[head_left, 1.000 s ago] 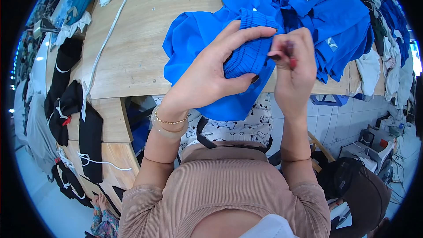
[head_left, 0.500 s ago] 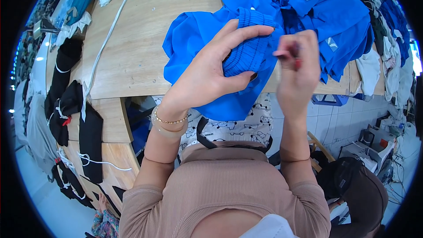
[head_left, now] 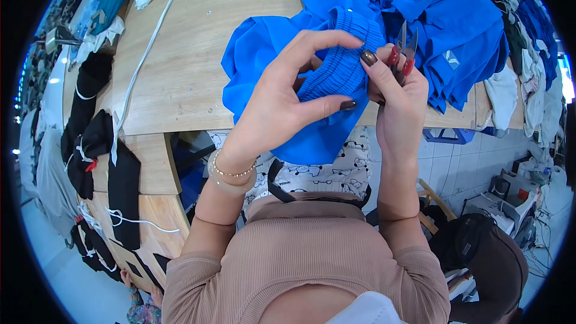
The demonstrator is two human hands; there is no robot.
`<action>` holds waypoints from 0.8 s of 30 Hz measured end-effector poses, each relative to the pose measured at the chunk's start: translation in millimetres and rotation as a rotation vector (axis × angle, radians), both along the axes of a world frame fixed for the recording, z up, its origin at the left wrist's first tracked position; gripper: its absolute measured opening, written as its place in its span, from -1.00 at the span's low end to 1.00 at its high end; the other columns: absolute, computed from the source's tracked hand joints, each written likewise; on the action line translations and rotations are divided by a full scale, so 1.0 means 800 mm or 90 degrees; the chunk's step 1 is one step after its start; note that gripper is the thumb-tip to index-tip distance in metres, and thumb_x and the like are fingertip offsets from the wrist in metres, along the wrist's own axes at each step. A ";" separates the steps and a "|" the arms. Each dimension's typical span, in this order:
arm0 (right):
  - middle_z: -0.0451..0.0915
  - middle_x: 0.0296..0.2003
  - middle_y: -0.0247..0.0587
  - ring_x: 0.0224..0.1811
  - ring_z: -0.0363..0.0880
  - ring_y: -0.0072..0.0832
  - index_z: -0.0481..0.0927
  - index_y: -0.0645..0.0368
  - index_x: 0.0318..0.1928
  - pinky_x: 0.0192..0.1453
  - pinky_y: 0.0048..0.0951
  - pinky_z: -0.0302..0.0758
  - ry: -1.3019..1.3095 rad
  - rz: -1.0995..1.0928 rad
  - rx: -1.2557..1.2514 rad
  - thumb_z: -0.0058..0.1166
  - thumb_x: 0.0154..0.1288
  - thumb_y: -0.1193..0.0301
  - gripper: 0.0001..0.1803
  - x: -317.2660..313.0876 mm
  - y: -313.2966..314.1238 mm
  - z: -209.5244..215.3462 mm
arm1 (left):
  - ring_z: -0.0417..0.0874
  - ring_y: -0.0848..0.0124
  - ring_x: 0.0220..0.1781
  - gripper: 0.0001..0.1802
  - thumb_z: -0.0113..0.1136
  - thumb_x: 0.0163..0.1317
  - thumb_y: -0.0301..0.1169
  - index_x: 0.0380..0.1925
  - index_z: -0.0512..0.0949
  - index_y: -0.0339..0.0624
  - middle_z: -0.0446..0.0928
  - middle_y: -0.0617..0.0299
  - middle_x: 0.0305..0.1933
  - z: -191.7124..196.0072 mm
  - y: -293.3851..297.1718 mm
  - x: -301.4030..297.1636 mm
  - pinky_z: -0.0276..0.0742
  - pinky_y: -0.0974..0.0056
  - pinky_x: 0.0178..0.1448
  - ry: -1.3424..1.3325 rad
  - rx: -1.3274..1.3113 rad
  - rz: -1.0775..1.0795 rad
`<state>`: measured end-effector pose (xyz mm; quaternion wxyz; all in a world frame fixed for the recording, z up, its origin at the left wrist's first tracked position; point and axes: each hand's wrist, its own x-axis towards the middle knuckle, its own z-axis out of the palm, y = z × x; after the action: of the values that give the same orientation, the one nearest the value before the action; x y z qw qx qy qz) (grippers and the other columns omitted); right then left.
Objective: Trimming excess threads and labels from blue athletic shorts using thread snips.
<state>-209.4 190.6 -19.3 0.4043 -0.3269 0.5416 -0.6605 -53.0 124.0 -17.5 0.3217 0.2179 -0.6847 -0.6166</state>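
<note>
A blue garment with a gathered elastic waistband lies on the wooden table and hangs over its near edge. My left hand curls round the waistband, index finger along its top and thumb below. Thread snips with red on the grips are tucked in my right hand, their two blades apart and pointing away from me. The right thumb rests at the right edge of the waistband. Whether its fingertips pinch fabric or a thread there I cannot tell.
More blue garments are piled to the right of the waistband. A white cord runs across the left of the table. Black fabric pieces with white ties lie farther left. Another person's hands show at the lower left.
My right hand has turned, so the snips now show with blades pointing away, and its thumb has come to the waistband. The left hand has shifted slightly with the waistband.
</note>
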 end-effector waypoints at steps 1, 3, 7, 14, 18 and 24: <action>0.40 -0.57 -0.59 -0.56 0.15 -0.85 0.62 0.22 -0.31 -0.50 -0.69 -0.02 -0.015 -0.009 -0.006 0.25 0.24 0.44 -0.89 0.000 -0.001 -0.001 | 0.49 0.43 0.03 -0.37 0.24 -0.01 -0.69 0.15 0.44 -0.16 0.44 0.25 0.05 -0.002 0.009 -0.001 0.41 0.28 0.17 0.041 0.040 0.024; 0.40 -0.57 -0.59 -0.56 0.16 -0.85 0.63 0.23 -0.30 -0.51 -0.69 -0.02 -0.001 -0.003 -0.002 0.23 0.25 0.43 -0.88 -0.001 -0.004 -0.005 | 0.52 0.41 -0.09 -0.43 0.27 -0.01 -0.63 0.09 0.50 -0.12 0.51 0.27 -0.10 -0.004 0.010 0.000 0.44 0.34 0.03 0.082 0.080 0.048; 0.41 -0.57 -0.59 -0.56 0.16 -0.86 0.64 0.23 -0.27 -0.52 -0.69 -0.04 0.036 0.018 0.000 0.19 0.29 0.39 -0.86 -0.006 -0.005 -0.003 | 0.54 0.41 0.09 -0.56 0.25 0.02 -0.64 -0.01 0.56 -0.22 0.57 0.23 0.04 0.000 -0.004 0.006 -0.07 0.07 0.53 -0.054 -0.077 -0.020; 0.38 -0.52 -0.58 -0.56 0.15 -0.85 0.54 0.22 -0.18 -0.52 -0.72 0.02 0.144 -0.006 0.002 0.08 0.39 0.36 -0.83 -0.026 0.011 0.011 | 0.52 0.31 0.01 -0.42 0.17 0.04 -0.63 0.16 0.50 -0.17 0.53 0.20 -0.06 -0.005 -0.012 0.008 0.31 0.29 0.27 -0.025 -0.187 0.016; 0.46 -0.55 -0.50 -0.54 0.22 -0.81 0.60 0.30 -0.27 -0.52 -0.69 0.10 0.337 0.067 0.049 0.17 0.30 0.45 -0.86 -0.037 0.031 0.024 | 0.42 0.41 0.18 -0.38 0.18 0.00 -0.57 0.18 0.50 -0.17 0.52 0.21 0.15 0.002 -0.009 0.006 -0.12 0.19 0.52 -0.024 -0.096 0.019; 0.53 -0.50 -0.47 -0.52 0.33 -0.85 0.62 0.25 -0.23 -0.50 -0.74 0.15 0.502 0.083 0.110 0.23 0.25 0.52 -0.90 -0.024 0.032 0.038 | 0.42 0.37 0.14 -0.33 0.17 0.00 -0.60 0.24 0.46 -0.14 0.47 0.21 0.12 0.001 -0.008 0.002 0.13 0.28 0.39 -0.020 -0.095 0.018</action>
<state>-228.4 216.6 11.2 0.2326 -0.5534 0.6869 -0.4096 -51.1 117.7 -16.5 0.3352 0.2129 -0.7304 -0.5558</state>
